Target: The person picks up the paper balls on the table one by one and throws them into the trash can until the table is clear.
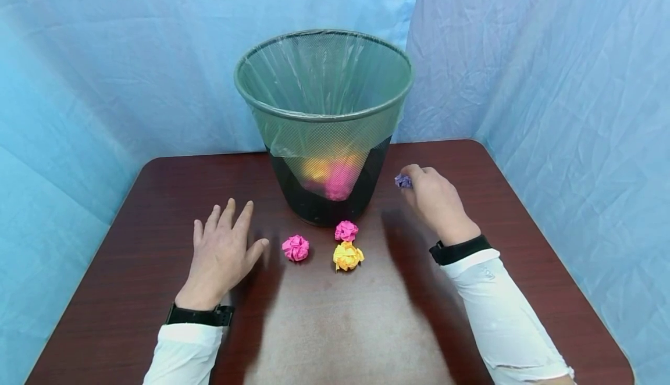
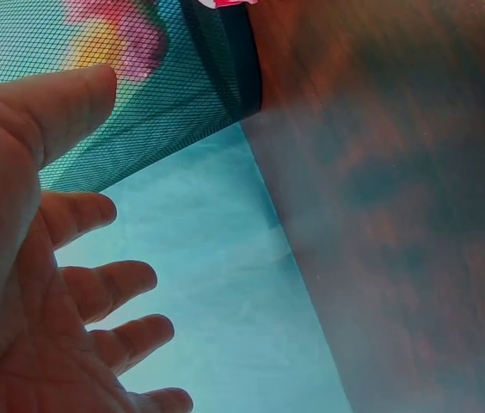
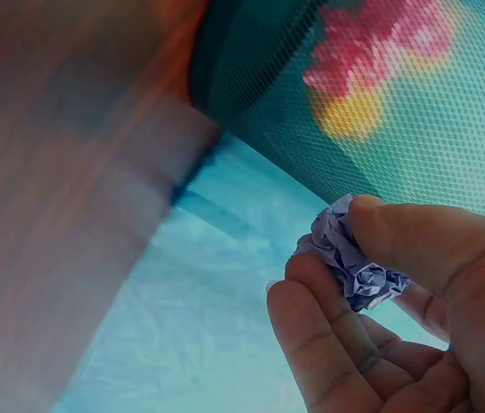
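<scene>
My right hand (image 1: 437, 202) pinches a crumpled purple paper ball (image 3: 346, 254) between thumb and fingers, to the right of the mesh wastebasket (image 1: 327, 114). The same purple ball (image 1: 403, 181) shows small at the fingertips in the head view. My left hand (image 1: 222, 251), fingers straight and spread, holds nothing and is left of a pink paper ball (image 1: 295, 248). In front of the basket, a second pink paper ball (image 1: 346, 231) lies right behind a yellow paper ball (image 1: 348, 256). Through the mesh, pink and yellow crumpled paper (image 1: 340, 180) shows at the basket's bottom.
The basket has a clear plastic liner (image 1: 324, 77) over its rim and stands toward the back of the dark wooden table (image 1: 335, 327). Light blue cloth (image 1: 157, 65) hangs behind the table and along both sides.
</scene>
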Tool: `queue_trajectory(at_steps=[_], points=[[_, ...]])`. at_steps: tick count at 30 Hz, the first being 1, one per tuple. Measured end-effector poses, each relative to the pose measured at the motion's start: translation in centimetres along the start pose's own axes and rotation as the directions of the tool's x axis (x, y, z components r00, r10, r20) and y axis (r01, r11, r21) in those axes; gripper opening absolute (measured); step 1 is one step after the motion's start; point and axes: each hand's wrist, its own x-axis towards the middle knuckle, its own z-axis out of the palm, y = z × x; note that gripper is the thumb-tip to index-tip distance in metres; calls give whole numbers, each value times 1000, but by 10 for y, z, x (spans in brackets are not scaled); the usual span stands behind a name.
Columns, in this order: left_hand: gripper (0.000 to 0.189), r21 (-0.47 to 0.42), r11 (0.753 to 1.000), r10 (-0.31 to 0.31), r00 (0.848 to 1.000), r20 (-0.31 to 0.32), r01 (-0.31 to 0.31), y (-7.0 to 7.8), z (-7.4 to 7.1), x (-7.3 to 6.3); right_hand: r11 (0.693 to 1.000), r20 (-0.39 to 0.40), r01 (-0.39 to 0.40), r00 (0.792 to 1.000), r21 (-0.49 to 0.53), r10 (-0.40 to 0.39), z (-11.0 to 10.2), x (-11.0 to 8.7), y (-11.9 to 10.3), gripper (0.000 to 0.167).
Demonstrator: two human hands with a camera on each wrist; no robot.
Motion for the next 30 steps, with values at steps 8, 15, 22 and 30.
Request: queue_trajectory(at_steps=[8,15,22,30], points=[[84,6,1000,15,1000,-11,-15,1,-8,4,1000,-74,24,997,-6,-24,-21,5,-4,36],[84,14,999,31,999,-35,-30,4,-14,8,1000,-102,19,995,-3,-20,-38,11,-6,36],[86,25,999,47,998,-39,-46,6,-23,11,1000,-122,19,992,-2,-19,-53,14,-10,38],[86,22,997,71,994,-82,-69,9,-32,16,1000,-129,1,992,20,1,-71,20,-18,45]])
